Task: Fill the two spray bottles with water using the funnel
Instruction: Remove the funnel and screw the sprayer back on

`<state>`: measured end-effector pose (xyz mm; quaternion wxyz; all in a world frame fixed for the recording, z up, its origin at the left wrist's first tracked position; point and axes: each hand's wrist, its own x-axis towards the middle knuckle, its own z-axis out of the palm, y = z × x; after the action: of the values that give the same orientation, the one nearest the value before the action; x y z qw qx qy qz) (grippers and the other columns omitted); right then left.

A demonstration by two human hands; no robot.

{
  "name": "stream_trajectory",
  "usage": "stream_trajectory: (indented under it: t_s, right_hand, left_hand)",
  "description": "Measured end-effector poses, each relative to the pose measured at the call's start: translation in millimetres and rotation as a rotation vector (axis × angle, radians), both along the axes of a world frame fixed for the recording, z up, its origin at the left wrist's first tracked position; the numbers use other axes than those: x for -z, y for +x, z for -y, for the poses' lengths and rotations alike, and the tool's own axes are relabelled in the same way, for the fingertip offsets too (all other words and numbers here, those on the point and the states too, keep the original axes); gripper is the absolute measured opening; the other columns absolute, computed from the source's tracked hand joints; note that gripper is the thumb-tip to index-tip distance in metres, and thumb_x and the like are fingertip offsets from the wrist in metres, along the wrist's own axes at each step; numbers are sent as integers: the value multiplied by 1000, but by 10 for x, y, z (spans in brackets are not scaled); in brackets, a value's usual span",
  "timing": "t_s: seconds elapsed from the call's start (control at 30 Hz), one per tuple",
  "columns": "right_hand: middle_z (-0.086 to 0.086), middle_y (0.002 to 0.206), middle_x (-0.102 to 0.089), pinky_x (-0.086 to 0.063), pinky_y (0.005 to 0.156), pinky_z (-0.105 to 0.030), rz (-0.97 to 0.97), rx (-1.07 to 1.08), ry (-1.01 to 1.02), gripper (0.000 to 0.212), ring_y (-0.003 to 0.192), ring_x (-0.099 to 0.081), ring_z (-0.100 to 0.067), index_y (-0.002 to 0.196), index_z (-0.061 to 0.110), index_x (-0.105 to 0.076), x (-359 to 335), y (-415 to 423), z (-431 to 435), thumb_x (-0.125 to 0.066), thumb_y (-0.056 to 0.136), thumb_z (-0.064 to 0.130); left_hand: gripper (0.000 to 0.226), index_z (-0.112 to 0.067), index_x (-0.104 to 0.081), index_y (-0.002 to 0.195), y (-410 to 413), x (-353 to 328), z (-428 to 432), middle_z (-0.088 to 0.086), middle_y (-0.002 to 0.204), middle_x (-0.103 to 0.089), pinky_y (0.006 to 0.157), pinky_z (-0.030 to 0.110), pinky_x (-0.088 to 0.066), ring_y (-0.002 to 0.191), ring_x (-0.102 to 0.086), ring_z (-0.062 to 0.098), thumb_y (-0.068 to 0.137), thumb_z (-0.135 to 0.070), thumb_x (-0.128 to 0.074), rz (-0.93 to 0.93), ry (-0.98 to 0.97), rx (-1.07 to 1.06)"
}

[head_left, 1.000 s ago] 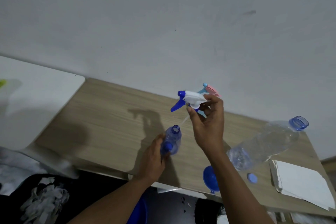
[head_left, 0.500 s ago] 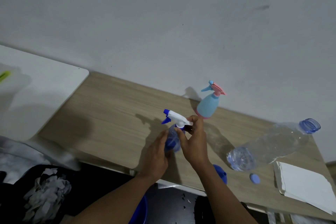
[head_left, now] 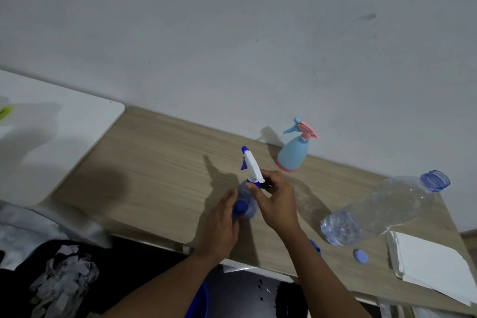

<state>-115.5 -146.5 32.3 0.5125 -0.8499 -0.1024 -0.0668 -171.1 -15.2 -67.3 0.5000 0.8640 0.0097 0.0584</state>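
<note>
A small clear-blue spray bottle point(head_left: 245, 204) stands on the wooden table point(head_left: 160, 162), held around its body by my left hand point(head_left: 222, 222). Its white and blue spray head point(head_left: 251, 165) sits on the bottle's neck, and my right hand point(head_left: 275, 201) grips the head at its blue collar. A second spray bottle point(head_left: 295, 152), light blue with a pink trigger top, stands upright near the wall. The blue funnel point(head_left: 315, 246) is mostly hidden behind my right forearm at the table's front edge.
A large clear water bottle point(head_left: 382, 210) lies on its side at the right, uncapped, with its blue cap point(head_left: 360, 256) beside it. White paper sheets point(head_left: 431, 268) lie at the right corner. A white table point(head_left: 51, 137) adjoins on the left. A blue bucket rim point(head_left: 200, 302) shows below.
My right hand brought the spray head down from the air onto the small bottle's neck, and the head has turned from pointing left to pointing away from me. My left hand stayed on the bottle.
</note>
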Motion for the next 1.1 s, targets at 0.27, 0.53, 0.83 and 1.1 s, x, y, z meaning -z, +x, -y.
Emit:
stream_trajectory:
  t_s: [0.27,0.53,0.83,1.1]
  right_hand:
    - [-7,107,-72,-58,93,-37,-167,-47,112,27,100,-72,-18,106,6,-66,-26,31,103,-76,83,-2]
    - [0,106,-71,-55,85,-19,-141,-45,57,34,98,-69,-7,111,13,-70,-63,52,35,-81,80,3]
    - [-9,104,-73,-58,93,-37,-219,32,115,34,99,-71,-21,106,4,-67,-26,86,10,-85,76,4]
    - [1,96,-71,-57,81,-20,-188,91,250,50,91,-73,-7,97,22,-49,-16,13,-7,-87,72,0]
  left_hand:
    - [75,-29,-19,144,-8,7,23,-8,148,-33,110,26,-31,134,-37,9,91,-7,-66,43,-8,-8]
    - [72,-18,-25,149,1,4,13,5,153,-39,114,38,-36,138,-42,18,90,-6,-66,-1,-17,-6]
    - [71,-13,-29,149,-10,-13,17,8,150,-43,111,32,-36,134,-46,22,89,-4,-67,-11,-12,-19]
    - [72,-10,-30,149,-6,-30,27,9,151,-42,113,36,-36,135,-45,22,88,-1,-67,-8,-13,-22]
